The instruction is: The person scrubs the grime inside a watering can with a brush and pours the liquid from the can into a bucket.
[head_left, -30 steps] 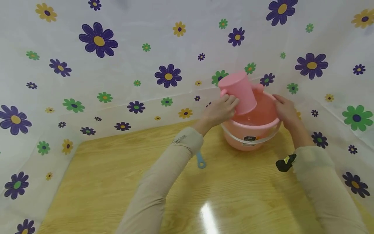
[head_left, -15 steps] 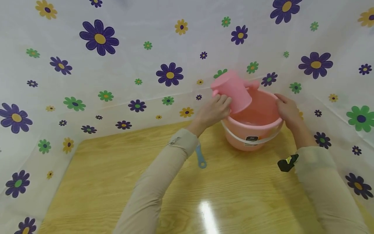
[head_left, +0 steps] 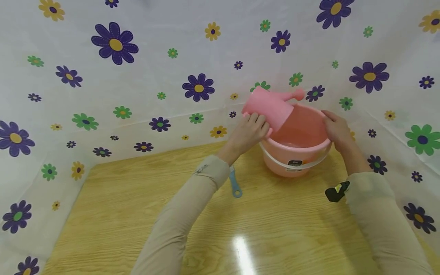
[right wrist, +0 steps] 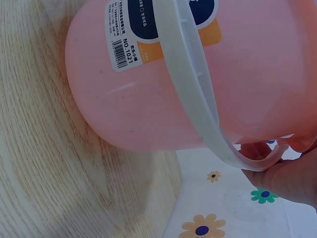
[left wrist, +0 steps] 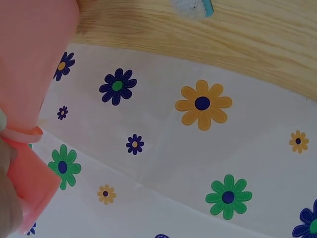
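Observation:
My left hand (head_left: 250, 131) grips a pink watering can (head_left: 268, 109) by its handle side. The can is tipped, its lower right end over the left part of the bucket's rim and its spout with a round head pointing right. Below it, the pink bucket (head_left: 292, 154) stands on the table, with a white bail handle and a dark label on its front. My right hand (head_left: 338, 130) holds the bucket's rim on the right side; in the right wrist view its fingers curl around the edge by the white handle (right wrist: 190, 79). In the left wrist view the left hand (left wrist: 7, 193) shows only partly.
A brush with a blue handle (head_left: 235, 186) lies on the wooden table (head_left: 144, 214), left of the bucket, partly behind the left forearm. White flower-patterned cloth (head_left: 148, 84) rises behind the table and at both sides, close behind the bucket.
My left hand has drawn the watering can left and tilted it further, so its spout shows more fully above the bucket. The right hand stays on the rim.

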`<action>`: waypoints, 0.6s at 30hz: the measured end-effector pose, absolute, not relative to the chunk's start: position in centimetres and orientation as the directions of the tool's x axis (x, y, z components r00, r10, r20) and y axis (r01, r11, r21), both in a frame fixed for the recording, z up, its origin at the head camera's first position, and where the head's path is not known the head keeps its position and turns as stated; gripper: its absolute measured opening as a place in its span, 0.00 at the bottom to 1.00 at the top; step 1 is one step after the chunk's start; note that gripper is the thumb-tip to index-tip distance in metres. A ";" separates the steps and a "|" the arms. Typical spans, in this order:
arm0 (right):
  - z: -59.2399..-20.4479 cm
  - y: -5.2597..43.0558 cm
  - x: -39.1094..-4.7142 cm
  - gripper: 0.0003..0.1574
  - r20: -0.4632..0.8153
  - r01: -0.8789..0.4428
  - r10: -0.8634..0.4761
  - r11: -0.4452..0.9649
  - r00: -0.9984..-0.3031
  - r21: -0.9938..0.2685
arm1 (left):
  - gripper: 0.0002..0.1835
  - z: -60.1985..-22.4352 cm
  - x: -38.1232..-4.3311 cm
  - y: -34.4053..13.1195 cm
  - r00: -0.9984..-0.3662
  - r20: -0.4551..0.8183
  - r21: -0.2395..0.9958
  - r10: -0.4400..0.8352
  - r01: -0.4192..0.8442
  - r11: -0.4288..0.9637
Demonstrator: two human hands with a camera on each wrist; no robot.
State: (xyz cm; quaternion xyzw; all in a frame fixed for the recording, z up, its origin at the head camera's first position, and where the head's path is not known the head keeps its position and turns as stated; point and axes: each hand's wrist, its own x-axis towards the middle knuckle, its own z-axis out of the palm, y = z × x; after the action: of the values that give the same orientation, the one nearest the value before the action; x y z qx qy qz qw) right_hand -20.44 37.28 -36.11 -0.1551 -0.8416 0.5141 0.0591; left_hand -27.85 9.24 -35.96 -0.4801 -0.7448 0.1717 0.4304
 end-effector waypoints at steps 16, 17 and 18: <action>-35.8 37.0 -20.3 0.37 -0.065 0.206 0.325 0.421 -0.943 -0.884 | 0.06 -34.8 -28.1 7.7 -0.346 0.504 -0.530 0.792 0.600 0.599; -35.8 36.9 -20.2 0.37 -0.066 0.208 0.328 0.419 -0.943 -0.884 | 0.05 -34.7 -28.0 7.6 -0.380 0.492 -0.507 0.783 0.606 0.613; -35.8 36.9 -20.2 0.37 -0.069 0.211 0.330 0.416 -0.941 -0.884 | 0.03 -34.5 -28.0 7.4 -0.410 0.481 -0.486 0.775 0.611 0.625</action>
State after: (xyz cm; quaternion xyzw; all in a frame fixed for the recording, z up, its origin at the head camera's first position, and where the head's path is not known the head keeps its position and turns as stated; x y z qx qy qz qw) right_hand -20.21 36.87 -35.84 -0.1610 -0.8396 0.5156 0.0578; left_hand -27.97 7.43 -34.53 -0.4170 -0.8313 0.1177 0.3481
